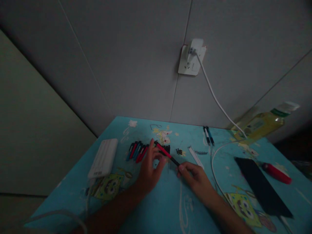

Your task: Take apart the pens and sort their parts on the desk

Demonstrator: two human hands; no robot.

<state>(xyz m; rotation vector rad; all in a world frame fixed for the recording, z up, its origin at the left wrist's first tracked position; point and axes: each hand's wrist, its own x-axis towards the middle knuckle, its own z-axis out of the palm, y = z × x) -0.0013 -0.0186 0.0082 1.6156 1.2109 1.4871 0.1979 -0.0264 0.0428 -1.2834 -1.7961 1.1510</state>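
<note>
My right hand (195, 177) pinches the black end of a red and black pen (165, 151), which slants up and left above the tabletop. Close to the pen's far end is my left hand (149, 170), its fingers stretched and its thumb apart; whether a fingertip touches the pen I cannot tell. Just left of that hand lies a row of red and blue pens (136, 152) with black ends. Several black pen parts (167, 148) sit behind the held pen, partly hidden by it and my left hand. Small black pieces (179, 151) and thin coiled springs (201, 152) lie to the right.
A white power bank (103, 157) with a cable is at left. Toward the right are a white strip (195, 156), two pens (208, 136), a dark phone (262, 185), a red object (278, 173) and a yellow-liquid bottle (264, 125). A white cable (216, 100) hangs from the wall socket.
</note>
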